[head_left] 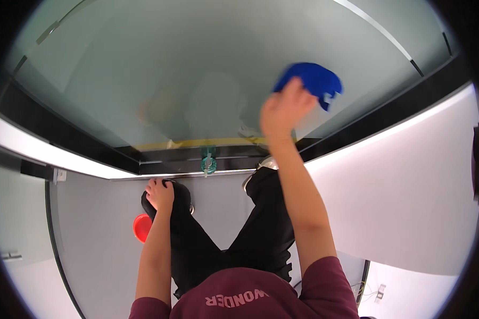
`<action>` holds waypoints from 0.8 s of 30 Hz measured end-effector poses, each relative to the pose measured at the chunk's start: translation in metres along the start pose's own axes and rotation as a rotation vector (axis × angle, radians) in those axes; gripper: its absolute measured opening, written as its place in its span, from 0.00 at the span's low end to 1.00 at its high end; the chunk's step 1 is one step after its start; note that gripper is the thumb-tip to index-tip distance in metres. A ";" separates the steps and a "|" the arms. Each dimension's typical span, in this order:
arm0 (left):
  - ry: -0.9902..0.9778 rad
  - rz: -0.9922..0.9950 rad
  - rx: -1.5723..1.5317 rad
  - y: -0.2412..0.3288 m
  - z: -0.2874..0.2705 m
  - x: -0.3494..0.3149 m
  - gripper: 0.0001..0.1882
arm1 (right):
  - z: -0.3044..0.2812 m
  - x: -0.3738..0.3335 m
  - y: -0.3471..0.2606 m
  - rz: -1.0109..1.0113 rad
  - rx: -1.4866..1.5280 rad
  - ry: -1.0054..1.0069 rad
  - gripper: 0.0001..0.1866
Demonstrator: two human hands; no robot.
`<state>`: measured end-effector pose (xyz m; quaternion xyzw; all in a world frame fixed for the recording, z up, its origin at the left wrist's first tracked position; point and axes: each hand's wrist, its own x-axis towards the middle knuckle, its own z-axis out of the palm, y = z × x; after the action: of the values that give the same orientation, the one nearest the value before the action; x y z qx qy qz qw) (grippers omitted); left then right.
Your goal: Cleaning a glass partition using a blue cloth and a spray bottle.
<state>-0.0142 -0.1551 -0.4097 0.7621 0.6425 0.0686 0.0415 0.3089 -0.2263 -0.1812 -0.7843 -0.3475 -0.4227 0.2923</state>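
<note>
With my right hand, slightly blurred, I hold a blue cloth against a large frosted glass panel. The fingers lie over the cloth's lower part, and its right corner, with a white tag, hangs loose. My left hand rests on my bent left knee, fingers spread and holding nothing. Between my feet, at the foot of the glass, a green translucent spray bottle stands on the floor.
A red bucket sits on the grey floor, partly behind my left forearm. Dark frame strips edge the glass below and at both sides. A white curved wall is on the right, and a glass door on the left.
</note>
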 end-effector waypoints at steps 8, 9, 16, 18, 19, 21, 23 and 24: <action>-0.078 -0.006 0.009 0.011 -0.006 0.002 0.18 | 0.027 -0.029 -0.082 -0.434 0.292 0.092 0.11; -0.076 -0.007 0.025 0.011 -0.007 0.002 0.18 | 0.031 -0.031 -0.089 -0.489 0.341 0.106 0.13; -0.109 -0.044 0.067 -0.005 -0.002 0.003 0.19 | 0.021 -0.014 -0.056 -0.853 0.334 0.034 0.18; -0.118 -0.054 0.061 -0.008 0.000 0.005 0.19 | 0.027 -0.012 -0.019 -0.839 0.291 0.077 0.18; -0.118 -0.046 0.062 -0.008 0.000 0.007 0.19 | 0.028 -0.011 0.001 -0.831 0.262 0.123 0.18; -0.146 -0.068 0.073 -0.007 0.001 0.007 0.19 | 0.016 -0.008 0.045 -0.777 0.153 0.086 0.21; -0.155 -0.066 0.069 -0.006 0.003 0.007 0.19 | 0.004 -0.004 0.087 -0.649 0.104 0.064 0.20; -0.162 -0.077 0.071 -0.008 0.002 0.007 0.18 | 0.000 -0.004 0.107 -0.584 0.058 0.034 0.19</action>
<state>-0.0201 -0.1464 -0.4130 0.7410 0.6678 -0.0177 0.0688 0.3921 -0.2901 -0.2019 -0.6354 -0.5654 -0.4918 0.1863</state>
